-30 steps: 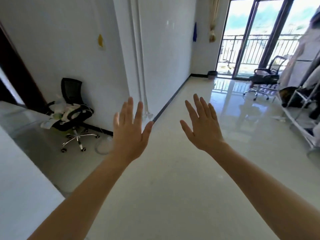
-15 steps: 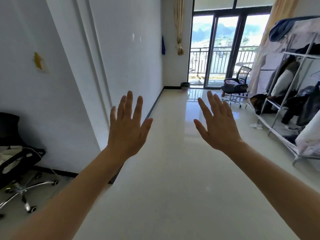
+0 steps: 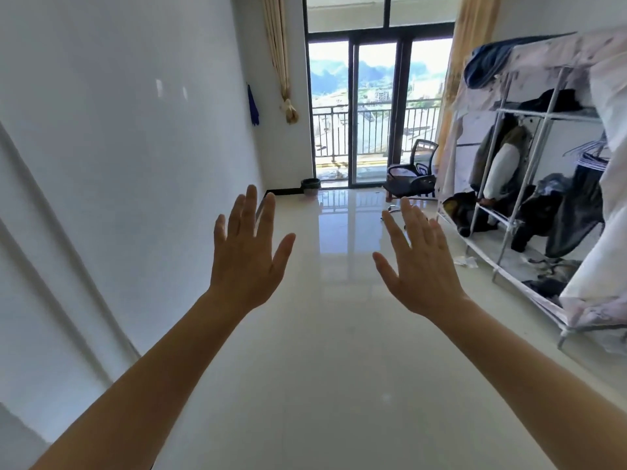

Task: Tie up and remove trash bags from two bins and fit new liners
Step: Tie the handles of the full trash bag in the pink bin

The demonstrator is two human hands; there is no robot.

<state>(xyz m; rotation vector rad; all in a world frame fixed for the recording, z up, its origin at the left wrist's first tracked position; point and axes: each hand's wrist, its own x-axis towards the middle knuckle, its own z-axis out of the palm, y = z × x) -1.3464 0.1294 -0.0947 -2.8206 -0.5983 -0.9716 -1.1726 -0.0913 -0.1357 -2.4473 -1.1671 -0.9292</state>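
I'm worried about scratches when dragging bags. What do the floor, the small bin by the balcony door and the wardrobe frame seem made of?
Floor: glossy pale tile or polished stone; it mirrors the balcony door.
Bin: dark, probably plastic, but too far away to be sure.
Wardrobe frame: thin silvery tubes, likely metal, under a fabric cover.

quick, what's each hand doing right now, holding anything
Left hand: open, fingers spread, holding nothing.
Right hand: open, fingers straight, holding nothing.
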